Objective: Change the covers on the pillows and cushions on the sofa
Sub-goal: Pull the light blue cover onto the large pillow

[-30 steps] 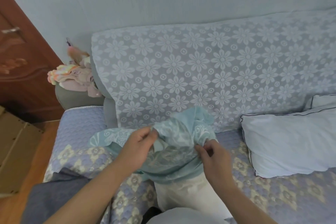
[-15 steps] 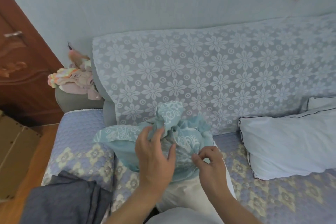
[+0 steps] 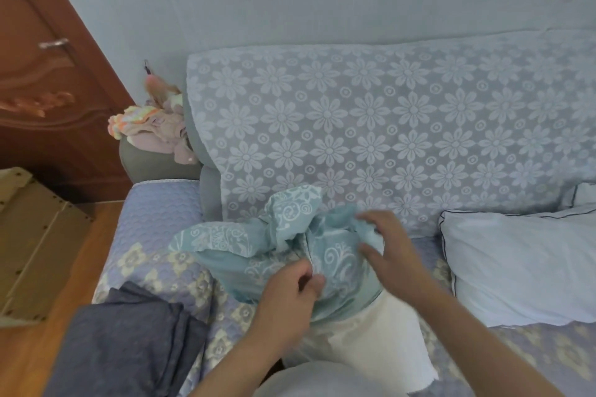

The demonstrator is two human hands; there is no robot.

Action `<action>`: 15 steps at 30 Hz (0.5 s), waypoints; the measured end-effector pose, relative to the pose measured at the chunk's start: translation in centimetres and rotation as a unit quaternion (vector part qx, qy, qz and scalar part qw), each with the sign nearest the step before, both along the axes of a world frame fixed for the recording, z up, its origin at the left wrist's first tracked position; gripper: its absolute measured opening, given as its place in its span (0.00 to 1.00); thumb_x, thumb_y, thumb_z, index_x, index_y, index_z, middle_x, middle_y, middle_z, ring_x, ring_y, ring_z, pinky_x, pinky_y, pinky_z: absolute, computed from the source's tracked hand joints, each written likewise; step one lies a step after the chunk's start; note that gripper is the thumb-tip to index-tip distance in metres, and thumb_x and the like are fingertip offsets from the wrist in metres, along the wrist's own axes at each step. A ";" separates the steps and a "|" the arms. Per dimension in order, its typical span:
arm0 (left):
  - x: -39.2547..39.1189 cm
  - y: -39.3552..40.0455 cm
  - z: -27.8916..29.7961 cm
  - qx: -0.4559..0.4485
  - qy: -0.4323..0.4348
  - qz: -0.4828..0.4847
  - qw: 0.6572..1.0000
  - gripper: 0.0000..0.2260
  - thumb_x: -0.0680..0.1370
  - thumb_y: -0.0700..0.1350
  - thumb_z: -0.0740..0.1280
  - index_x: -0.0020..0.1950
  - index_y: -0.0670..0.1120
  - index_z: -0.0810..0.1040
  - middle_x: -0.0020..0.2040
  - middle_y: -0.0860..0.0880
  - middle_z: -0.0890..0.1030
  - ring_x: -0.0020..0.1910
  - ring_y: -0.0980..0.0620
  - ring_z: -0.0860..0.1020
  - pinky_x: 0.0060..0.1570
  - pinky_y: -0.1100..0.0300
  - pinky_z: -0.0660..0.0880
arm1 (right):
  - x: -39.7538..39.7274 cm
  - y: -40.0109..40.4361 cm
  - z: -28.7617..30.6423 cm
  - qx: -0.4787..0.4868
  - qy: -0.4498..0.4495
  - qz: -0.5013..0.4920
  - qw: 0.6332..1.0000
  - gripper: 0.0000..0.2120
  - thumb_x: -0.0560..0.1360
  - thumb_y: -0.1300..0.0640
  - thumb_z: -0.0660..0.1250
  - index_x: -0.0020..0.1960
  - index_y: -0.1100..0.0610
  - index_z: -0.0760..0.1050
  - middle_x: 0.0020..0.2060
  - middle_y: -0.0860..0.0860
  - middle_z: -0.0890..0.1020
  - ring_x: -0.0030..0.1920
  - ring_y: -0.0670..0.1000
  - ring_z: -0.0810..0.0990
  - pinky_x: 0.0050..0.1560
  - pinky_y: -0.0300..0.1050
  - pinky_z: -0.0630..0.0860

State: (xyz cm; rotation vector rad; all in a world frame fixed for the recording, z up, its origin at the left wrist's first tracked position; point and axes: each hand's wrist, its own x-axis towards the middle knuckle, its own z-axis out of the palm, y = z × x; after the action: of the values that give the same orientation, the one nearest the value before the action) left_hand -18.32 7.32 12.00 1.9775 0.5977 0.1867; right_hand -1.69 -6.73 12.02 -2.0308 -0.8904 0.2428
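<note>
Frame centre: our left hand (image 3: pixel 290 287) pinched the cover (image 3: pixel 335 255); right hand (image 3: pixel 392 255) lay loose, spread on it. Bunched fabric could snag on the pillow (image 3: pixel 371 342), we judged.

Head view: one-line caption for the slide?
Left hand pinches the teal patterned cover bunched over a white pillow on the sofa; right hand reaches across the fabric.

My left hand (image 3: pixel 290 290) has dropped to pinch the teal pillowcase (image 3: pixel 335 255) at its middle seam; my right hand (image 3: pixel 392 250) has risen, fingers spread over the bunched top.
</note>
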 end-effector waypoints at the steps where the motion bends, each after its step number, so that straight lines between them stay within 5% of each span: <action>1: -0.1 0.1 0.2 0.004 -0.001 -0.011 1.000 0.19 0.81 0.46 0.67 0.34 0.51 0.63 0.30 0.56 0.67 0.31 0.58 0.64 0.34 0.61 0.62 | 1.7 0.6 0.3 -0.046 0.005 0.051 0.998 0.26 0.75 0.59 0.73 0.68 0.44 0.70 0.64 0.45 0.73 0.66 0.45 0.69 0.70 0.46 0.65; 5: -0.8 -0.1 0.6 -0.012 -0.031 -0.061 0.998 0.17 0.79 0.48 0.66 0.33 0.50 0.61 0.33 0.58 0.67 0.36 0.59 0.66 0.38 0.62 0.62 | 4.3 3.9 0.8 -0.245 -0.033 0.280 0.928 0.37 0.69 0.48 0.76 0.75 0.45 0.65 0.65 0.43 0.73 0.66 0.45 0.68 0.69 0.44 0.65; 8: -1.8 0.1 0.1 -0.096 -0.071 -0.058 0.991 0.18 0.79 0.52 0.65 0.36 0.45 0.62 0.37 0.56 0.66 0.40 0.57 0.67 0.43 0.60 0.64 | 2.3 5.2 -1.0 -0.260 -0.116 0.345 0.894 0.26 0.70 0.41 0.69 0.65 0.51 0.75 0.59 0.47 0.79 0.58 0.48 0.76 0.60 0.41 0.72; 11: -2.1 0.0 -0.2 -0.095 -0.084 -0.046 0.991 0.18 0.79 0.52 0.64 0.37 0.46 0.61 0.37 0.57 0.66 0.39 0.57 0.66 0.43 0.61 0.63 | -0.8 5.5 -3.5 -0.188 -0.206 0.266 0.923 0.13 0.71 0.48 0.61 0.39 0.57 0.76 0.35 0.53 0.80 0.34 0.54 0.79 0.35 0.41 0.70; 13: -1.9 0.1 0.1 -0.045 -0.081 -0.029 0.995 0.17 0.80 0.51 0.63 0.36 0.48 0.60 0.36 0.57 0.66 0.39 0.57 0.65 0.42 0.63 0.62 | -1.9 6.4 -4.3 -0.138 -0.219 0.183 0.948 0.11 0.68 0.53 0.57 0.29 0.55 0.69 0.24 0.53 0.75 0.23 0.55 0.74 0.29 0.39 0.60; 15: -1.7 0.5 0.7 0.011 -0.074 0.013 0.997 0.17 0.80 0.48 0.63 0.35 0.50 0.59 0.36 0.57 0.66 0.38 0.58 0.65 0.40 0.64 0.62 | -2.4 7.9 -3.7 -0.131 -0.169 0.086 0.973 0.10 0.68 0.54 0.56 0.28 0.52 0.61 0.23 0.53 0.73 0.22 0.56 0.71 0.28 0.41 0.60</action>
State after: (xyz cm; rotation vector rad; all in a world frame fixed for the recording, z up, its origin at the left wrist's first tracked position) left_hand -20.00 7.79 12.69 1.9578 0.5279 0.3554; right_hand -4.06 1.16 8.34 -2.2808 -1.3070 0.1141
